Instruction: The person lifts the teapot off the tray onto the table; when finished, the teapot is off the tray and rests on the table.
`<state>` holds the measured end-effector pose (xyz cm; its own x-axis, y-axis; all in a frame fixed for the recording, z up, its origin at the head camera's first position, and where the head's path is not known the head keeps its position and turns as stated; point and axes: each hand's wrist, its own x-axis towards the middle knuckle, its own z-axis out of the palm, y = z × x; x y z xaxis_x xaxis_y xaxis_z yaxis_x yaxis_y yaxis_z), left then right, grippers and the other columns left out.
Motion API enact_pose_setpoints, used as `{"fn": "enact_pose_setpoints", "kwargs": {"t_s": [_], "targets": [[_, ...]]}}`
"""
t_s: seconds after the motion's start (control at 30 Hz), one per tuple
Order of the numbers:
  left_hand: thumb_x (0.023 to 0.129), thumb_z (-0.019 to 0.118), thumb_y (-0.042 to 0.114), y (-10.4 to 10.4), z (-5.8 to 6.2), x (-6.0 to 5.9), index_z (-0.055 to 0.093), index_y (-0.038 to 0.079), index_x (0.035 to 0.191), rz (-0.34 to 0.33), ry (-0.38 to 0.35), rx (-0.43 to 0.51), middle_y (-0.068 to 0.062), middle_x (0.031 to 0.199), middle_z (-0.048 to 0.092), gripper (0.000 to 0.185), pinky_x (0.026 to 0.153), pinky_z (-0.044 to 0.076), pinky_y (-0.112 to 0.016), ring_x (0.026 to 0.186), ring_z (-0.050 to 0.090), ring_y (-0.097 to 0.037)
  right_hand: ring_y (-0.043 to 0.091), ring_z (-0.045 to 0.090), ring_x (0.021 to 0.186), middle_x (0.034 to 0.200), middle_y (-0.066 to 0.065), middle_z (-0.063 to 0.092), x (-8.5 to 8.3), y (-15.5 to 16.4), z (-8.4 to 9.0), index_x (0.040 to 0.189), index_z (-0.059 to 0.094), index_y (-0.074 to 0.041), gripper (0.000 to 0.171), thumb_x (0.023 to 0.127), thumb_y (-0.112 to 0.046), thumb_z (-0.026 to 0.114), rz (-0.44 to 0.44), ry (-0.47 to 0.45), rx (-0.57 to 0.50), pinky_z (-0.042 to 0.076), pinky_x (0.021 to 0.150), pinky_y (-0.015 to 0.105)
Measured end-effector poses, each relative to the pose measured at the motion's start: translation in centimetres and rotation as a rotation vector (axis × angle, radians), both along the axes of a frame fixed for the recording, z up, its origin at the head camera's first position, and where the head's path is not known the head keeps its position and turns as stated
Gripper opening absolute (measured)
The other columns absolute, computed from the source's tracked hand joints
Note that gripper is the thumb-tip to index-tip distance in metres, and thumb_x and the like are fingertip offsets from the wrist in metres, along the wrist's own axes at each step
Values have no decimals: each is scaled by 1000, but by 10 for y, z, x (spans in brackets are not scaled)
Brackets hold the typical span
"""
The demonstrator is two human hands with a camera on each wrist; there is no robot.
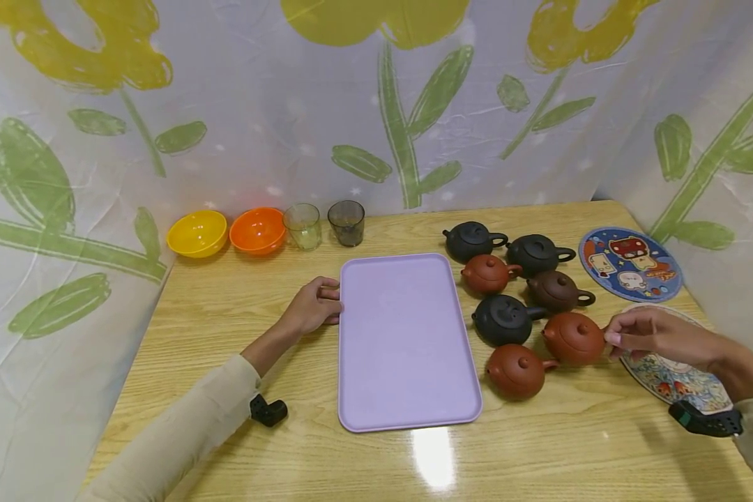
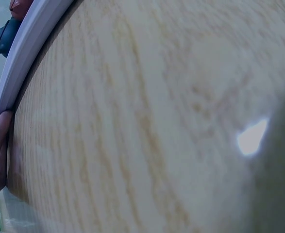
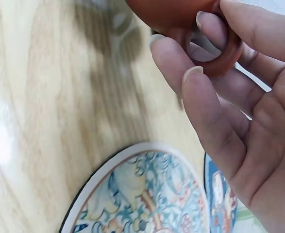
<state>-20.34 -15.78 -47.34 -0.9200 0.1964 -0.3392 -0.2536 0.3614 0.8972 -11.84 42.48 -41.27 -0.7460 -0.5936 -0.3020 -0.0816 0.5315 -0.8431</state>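
Note:
My right hand (image 1: 665,336) pinches the loop handle (image 3: 225,60) of a red-brown clay teapot (image 1: 574,339), thumb and fingers around the loop in the right wrist view. Close by stands another red-brown teapot (image 1: 516,372), with a black teapot (image 1: 503,321) behind it. My left hand (image 1: 314,307) rests at the left edge of a lilac rectangular tray (image 1: 401,341), fingers touching its rim; in the left wrist view, the fingertips (image 2: 4,121) meet the tray's outer wall (image 2: 28,48). The tray's surface is bare.
Behind are a dark brown teapot (image 1: 558,291), a small red teapot (image 1: 486,275) and two black teapots (image 1: 470,240). Round mats (image 1: 630,265) lie at right, one under my right hand. Yellow (image 1: 197,233) and orange (image 1: 259,231) bowls and two glasses (image 1: 346,224) line the back left.

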Motion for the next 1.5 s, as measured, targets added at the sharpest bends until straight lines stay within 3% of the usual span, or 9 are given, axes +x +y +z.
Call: {"fn": "enact_pose_setpoints", "kwargs": {"t_s": [0.4, 0.7, 1.03, 1.27, 1.5], "targets": [[95, 63, 4, 0, 1, -1, 44, 2, 143, 6, 7, -10, -21, 128, 54, 52, 79, 63, -31, 99, 66, -23, 17, 67, 85, 98, 12, 71, -8, 7, -21, 110, 66, -2, 24, 107, -7, 43, 27, -68, -22, 59, 72, 32], [95, 63, 4, 1, 2, 0, 45, 1, 143, 13, 5, -5, -21, 127, 54, 51, 78, 63, -31, 97, 65, -22, 12, 64, 80, 94, 9, 68, -11, 8, -20, 112, 67, 0, 25, 107, -15, 47, -32, -96, 71, 58, 70, 31], [97, 61, 4, 2, -1, 1, 46, -1, 142, 33, 10, 27, -22, 127, 53, 48, 80, 63, -31, 99, 65, -22, 14, 66, 88, 100, 10, 69, -9, 11, -19, 120, 63, 1, 28, 106, -19, 51, -122, -63, 130, 59, 73, 31], [99, 59, 10, -7, 6, 7, 47, 0, 141, 38, 106, 8, -20, 125, 57, 45, 80, 63, -35, 103, 65, -27, 16, 67, 81, 94, 6, 72, -8, 15, -12, 121, 64, 3, 31, 106, -21, 51, -229, 85, 200, 59, 67, 32], [101, 60, 26, -30, 21, 12, 49, 5, 143, 8, 242, -97, -16, 124, 60, 48, 87, 59, -40, 110, 64, -34, 12, 67, 74, 90, 9, 72, -10, 12, -2, 122, 63, 1, 37, 105, -30, 52, -326, 309, 387, 54, 60, 31]]}}
